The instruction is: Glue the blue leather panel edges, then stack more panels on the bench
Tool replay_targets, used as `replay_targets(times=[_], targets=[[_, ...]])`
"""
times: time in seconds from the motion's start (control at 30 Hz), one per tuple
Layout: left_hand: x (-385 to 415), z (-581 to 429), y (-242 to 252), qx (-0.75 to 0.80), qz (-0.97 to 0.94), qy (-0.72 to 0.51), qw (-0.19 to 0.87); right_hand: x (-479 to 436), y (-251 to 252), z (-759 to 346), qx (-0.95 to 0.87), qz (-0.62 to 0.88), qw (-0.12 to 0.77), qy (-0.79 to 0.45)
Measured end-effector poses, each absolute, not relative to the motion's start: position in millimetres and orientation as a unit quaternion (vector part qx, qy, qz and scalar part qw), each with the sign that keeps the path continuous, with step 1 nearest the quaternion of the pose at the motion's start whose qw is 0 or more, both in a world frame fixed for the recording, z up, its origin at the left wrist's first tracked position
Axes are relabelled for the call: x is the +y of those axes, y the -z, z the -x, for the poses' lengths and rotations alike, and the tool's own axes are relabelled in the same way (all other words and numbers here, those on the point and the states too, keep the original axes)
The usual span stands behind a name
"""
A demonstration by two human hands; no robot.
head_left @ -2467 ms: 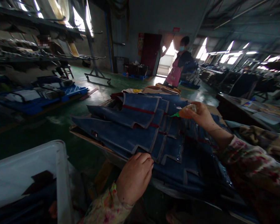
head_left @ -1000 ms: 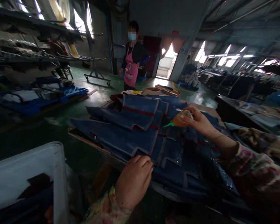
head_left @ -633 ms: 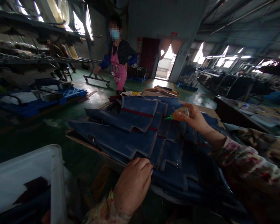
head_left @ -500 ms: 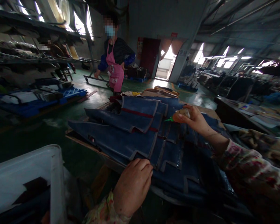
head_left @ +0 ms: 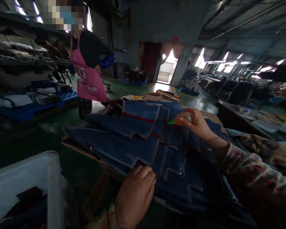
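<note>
My right hand is wrapped round a glue bottle with amber contents and a green nozzle, which points left above the pile. Below it lie overlapping dark blue leather-like panels with grey edges and dark red strips. Shiny wet-looking lines run along some of the edges on the right. At the near edge of the panels, my left hand rests with its fingers together and curled down. Its fingertips are hidden, so whatever they hold cannot be made out.
A white plastic bin with dark scraps stands at the lower left. Past the pile, at left, a person in a pink apron stands close by. Patterned cloth and a cluttered table are on the right. Blue pallets lie on the floor.
The person in the pink apron has come nearer and further left. My view has shifted slightly right. Both hands stay nearly in place over the panels, the bottle still in my right.
</note>
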State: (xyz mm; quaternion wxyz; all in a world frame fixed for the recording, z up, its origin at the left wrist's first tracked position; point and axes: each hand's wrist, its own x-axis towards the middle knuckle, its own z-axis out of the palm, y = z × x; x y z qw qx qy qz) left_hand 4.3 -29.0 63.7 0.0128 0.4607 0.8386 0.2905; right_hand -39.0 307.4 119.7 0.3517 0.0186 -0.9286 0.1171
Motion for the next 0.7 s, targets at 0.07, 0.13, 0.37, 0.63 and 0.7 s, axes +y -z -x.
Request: replay_targets(times=[0.07,0.13,0.37,0.63,0.7], targets=[[-28,-5,-65,0.840,-0.458,-0.290,0.014,310,-120,44,-0.926,-0.014,0.358,-0.121],[-27,-5,-66,0.842,-0.454,-0.290,0.017,313,-120,49,-0.921,-0.008,0.368,-0.125],[-26,-5,-62,0.842,-0.450,-0.299,0.006,329,-121,67,-0.912,0.026,0.387,-0.136],[-27,-1,-56,0.826,-0.478,-0.296,-0.035,345,-125,90,-0.906,0.071,0.397,-0.132],[-27,2,-52,0.822,-0.486,-0.294,-0.043,350,-126,97,-0.905,0.086,0.396,-0.133]])
